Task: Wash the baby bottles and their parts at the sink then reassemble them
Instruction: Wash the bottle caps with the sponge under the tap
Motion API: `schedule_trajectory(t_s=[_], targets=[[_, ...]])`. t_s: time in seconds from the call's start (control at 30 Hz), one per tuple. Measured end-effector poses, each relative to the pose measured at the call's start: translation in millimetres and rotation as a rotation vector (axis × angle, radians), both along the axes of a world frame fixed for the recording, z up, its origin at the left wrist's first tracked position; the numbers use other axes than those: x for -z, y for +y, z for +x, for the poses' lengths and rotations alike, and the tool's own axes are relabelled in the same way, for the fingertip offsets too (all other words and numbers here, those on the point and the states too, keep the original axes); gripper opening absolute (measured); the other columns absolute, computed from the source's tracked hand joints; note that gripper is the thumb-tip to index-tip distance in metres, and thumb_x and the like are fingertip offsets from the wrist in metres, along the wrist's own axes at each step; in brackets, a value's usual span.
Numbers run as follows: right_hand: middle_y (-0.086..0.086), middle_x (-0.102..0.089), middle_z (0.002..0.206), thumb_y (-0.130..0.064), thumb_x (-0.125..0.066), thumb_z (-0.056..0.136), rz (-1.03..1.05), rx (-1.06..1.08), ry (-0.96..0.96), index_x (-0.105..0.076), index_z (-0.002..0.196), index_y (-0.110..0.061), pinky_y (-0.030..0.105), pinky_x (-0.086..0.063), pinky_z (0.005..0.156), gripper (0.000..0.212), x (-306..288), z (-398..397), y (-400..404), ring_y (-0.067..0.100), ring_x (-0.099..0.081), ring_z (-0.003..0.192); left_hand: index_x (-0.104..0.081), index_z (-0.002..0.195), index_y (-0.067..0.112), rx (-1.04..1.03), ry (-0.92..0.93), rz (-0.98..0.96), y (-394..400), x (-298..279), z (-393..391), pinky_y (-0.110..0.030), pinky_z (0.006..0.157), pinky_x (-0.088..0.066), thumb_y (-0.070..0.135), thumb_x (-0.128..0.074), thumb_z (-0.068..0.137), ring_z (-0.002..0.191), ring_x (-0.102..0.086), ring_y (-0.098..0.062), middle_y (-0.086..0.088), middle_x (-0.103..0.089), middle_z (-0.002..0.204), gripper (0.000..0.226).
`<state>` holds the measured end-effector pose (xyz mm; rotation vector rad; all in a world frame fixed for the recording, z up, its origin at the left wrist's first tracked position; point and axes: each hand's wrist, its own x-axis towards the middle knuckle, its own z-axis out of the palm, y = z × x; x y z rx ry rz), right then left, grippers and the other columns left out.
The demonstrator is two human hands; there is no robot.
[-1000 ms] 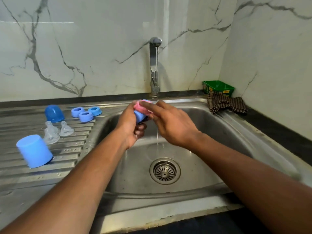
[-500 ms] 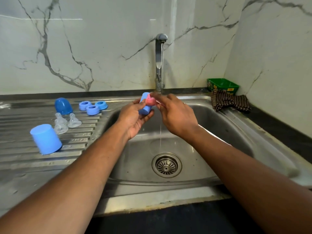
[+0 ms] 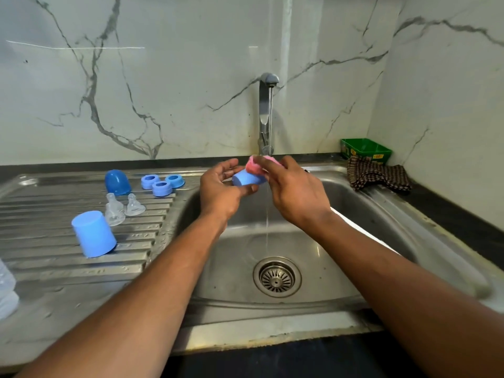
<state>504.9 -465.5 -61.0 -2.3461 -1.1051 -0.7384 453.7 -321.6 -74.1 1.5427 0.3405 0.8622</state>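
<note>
**Blue cap scrubbed under the running tap**

On the ribbed steel drainboard [image 3: 81, 266] a pale blue plastic cap [image 3: 93, 233] stands inverted, near three clear silicone teats [image 3: 120, 208], a dark blue domed cover [image 3: 117, 182] and three blue screw rings [image 3: 162, 183]. Over the steel sink basin [image 3: 354, 241], the left hand [image 3: 221, 190], palm up with fingers curled, cradles a small pale blue cap [image 3: 248, 178]. The right hand [image 3: 294, 192], reaching in from the right, pinches a pink sponge [image 3: 257, 163] against the cap's end. A thin stream falls from the chrome tap [image 3: 266, 110]. A checked cloth [image 3: 379, 175] lies at right.
</note>
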Motion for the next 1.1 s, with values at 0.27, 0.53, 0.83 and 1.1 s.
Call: schedule_trajectory(t_s=[0.27,0.53,0.83,1.1], targets=[[0.007,-0.051,0.120,-0.038,-0.037,0.104,-0.142,-0.105,-0.067,-0.036,0.147,-0.048,0.038,-0.039,0.066,0.044,-5,-9,-5,0.040,-0.061,0.090,-0.056,0.129,0.007,0.018,-0.062,-0.022,-2,-2,0,-0.020,0.063,-0.058,-0.020,-0.079,0.066,0.092,-0.066,-0.015,-0.009,-0.067,0.108,0.072],[0.010,-0.053,0.114,-0.028,-0.045,0.101,-0.016,-0.027,-0.110,-0.038,0.146,-0.044,0.039,-0.043,0.061,0.048,-14,-15,-15,0.043,-0.062,0.080,-0.060,0.128,0.010,0.033,-0.067,0.129,-3,1,1,-0.026,0.078,-0.059,-0.012,-0.086,0.060,0.106,-0.066,-0.018,-0.004,-0.069,0.114,0.076],[0.010,-0.053,0.118,-0.026,-0.045,0.102,-0.034,0.117,-0.074,-0.033,0.148,-0.044,0.034,-0.037,0.063,0.050,-15,-7,-14,0.040,-0.063,0.085,-0.064,0.122,0.012,0.068,-0.014,-0.022,-4,3,3,-0.030,0.076,-0.058,0.005,-0.078,0.081,0.091,-0.067,-0.018,-0.008,-0.068,0.108,0.044],[0.008,-0.052,0.117,-0.031,-0.045,0.102,-0.079,-0.048,-0.128,-0.037,0.147,-0.044,0.039,-0.044,0.062,0.048,-10,-11,-12,0.039,-0.063,0.082,-0.062,0.107,0.004,0.433,0.023,-0.805,-12,-14,-3,-0.023,0.052,-0.055,0.031,-0.040,0.106,0.058,-0.065,-0.016,-0.011,-0.070,0.073,0.036]])
